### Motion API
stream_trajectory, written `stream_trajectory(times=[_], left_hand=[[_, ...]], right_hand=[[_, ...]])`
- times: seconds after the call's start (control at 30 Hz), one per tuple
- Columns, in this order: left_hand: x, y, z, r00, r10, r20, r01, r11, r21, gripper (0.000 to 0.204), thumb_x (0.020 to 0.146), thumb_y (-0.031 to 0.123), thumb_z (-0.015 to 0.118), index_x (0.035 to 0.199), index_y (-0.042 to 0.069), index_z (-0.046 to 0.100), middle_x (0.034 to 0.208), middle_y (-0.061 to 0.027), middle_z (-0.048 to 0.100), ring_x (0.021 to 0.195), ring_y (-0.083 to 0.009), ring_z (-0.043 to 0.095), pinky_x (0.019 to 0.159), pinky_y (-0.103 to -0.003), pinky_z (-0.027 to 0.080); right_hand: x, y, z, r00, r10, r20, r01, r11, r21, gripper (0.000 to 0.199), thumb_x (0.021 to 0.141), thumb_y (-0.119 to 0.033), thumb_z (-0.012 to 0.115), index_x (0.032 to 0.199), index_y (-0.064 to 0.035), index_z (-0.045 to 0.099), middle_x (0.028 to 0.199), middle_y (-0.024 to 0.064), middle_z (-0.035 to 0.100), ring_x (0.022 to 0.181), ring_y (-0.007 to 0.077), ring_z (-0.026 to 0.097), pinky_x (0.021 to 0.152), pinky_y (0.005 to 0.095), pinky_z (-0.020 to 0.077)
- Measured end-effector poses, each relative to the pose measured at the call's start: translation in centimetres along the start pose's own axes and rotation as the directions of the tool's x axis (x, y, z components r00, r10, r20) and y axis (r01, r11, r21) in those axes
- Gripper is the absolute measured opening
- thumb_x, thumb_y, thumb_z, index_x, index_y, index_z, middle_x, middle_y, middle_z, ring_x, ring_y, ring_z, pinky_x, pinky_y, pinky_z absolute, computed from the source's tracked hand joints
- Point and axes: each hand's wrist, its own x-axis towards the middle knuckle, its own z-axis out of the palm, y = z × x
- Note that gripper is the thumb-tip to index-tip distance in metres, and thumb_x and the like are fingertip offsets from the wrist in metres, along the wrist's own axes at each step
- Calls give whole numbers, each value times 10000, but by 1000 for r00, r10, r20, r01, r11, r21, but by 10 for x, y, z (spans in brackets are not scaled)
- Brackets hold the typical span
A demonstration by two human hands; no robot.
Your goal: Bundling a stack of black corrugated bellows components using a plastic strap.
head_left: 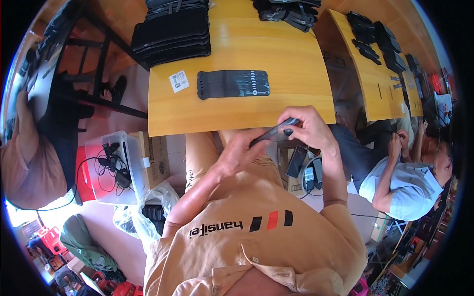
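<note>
Just off the near edge of the yellow table (276, 116), I hold a narrow, dark, flat strip-like piece (269, 134) in front of my body. Its exact kind cannot be made out. My left hand (242, 152) is closed round its lower left end. At the upper right end, my right hand (310, 129) pinches it between thumb and fingers. On the tabletop beyond my hands lies an overlapping row of dark printed cards or sleeves (222, 85). A white label sheet (178, 81) lies to their left.
A tall stack of flat black cases (170, 32) stands at the table's far left, and black strapped pieces (291, 15) lie far right. On the floor are a clear bin (133, 172) of cables and a cardboard box (157, 158). A person in light blue (395, 182) sits right.
</note>
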Motion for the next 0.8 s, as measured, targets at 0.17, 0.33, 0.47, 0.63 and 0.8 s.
stream_trajectory(times=[0.17, 0.33, 0.47, 0.63, 0.8], left_hand=[[-18, -33, -43, 985, -120, 121, 131, 988, -84, 150, 906, 97, 518, 957, -26, 588, 706, -42, 585, 626, -76, 545, 589, -227, 471], [-31, -42, -78, 981, -161, 107, 180, 961, -207, 154, 904, 119, 535, 930, -14, 607, 746, -25, 608, 647, -74, 566, 577, -209, 482], [-25, -37, -91, 957, -284, -66, 267, 943, -199, 130, 893, 103, 553, 920, -10, 611, 741, -29, 602, 641, -76, 573, 595, -205, 489], [-4, -37, -102, 896, -205, -393, 157, 976, -152, 125, 867, 114, 588, 895, -3, 618, 746, -27, 598, 597, -73, 566, 558, -195, 478], [20, -45, -113, 838, -182, -515, 155, 983, -96, 102, 832, 104, 637, 848, 6, 616, 682, -12, 583, 536, -69, 544, 491, -190, 442]], right_hand=[[3, 32, -4, 990, 120, 68, -130, 976, 172, 197, 824, 53, 469, 964, 8, 601, 769, 25, 607, 599, 80, 572, 515, 199, 454], [11, 54, 0, 983, 174, -59, -155, 959, 236, 154, 818, 46, 528, 939, 19, 619, 718, 55, 623, 611, 88, 600, 518, 174, 459], [23, 80, 9, 964, 151, -219, -71, 939, 337, 113, 811, -21, 601, 916, 5, 634, 728, 39, 628, 619, 81, 597, 522, 187, 462], [36, 95, 18, 935, 190, -301, -33, 887, 461, 122, 822, -54, 607, 918, 16, 633, 751, 32, 633, 608, 67, 570, 501, 182, 447], [55, 103, 25, 889, 199, -412, 54, 848, 527, 142, 818, -74, 634, 941, -2, 640, 710, 18, 613, 569, 58, 547, 475, 177, 435]])
